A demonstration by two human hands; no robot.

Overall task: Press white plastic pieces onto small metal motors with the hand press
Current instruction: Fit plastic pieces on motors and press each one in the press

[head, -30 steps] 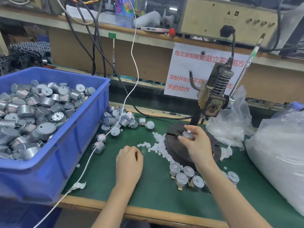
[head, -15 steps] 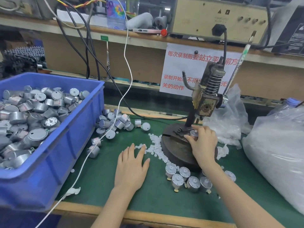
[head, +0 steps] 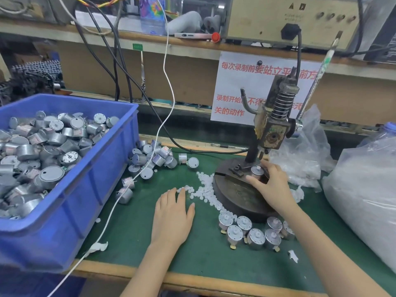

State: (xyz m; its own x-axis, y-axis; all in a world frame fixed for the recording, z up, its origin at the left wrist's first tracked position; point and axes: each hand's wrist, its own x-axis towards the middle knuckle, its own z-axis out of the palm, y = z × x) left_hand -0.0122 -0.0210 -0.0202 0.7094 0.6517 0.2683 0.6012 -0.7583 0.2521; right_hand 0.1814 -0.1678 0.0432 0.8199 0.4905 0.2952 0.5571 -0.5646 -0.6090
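Observation:
A rusty hand press [head: 272,129] stands on a round dark base [head: 233,194] on the green mat. My right hand [head: 271,185] holds a small metal motor [head: 256,170] with a white plastic piece on top, seated on the base under the ram. My left hand [head: 172,213] lies flat on the mat, fingers straight, fingertips touching a scatter of white plastic pieces [head: 203,189]. Several motors with white pieces on top [head: 252,231] stand in front of the base.
A blue bin [head: 70,202] full of motors sits at the left. Loose motors [head: 154,157] lie beside it. A white cable [head: 137,179] runs across the mat. Clear bags of white parts [head: 364,189] fill the right side. The press lever [head: 317,76] slants up to the right.
My left hand has uncurled from a fist and reached forward flat to the white pieces. My right hand has moved the motor further back on the base, under the ram.

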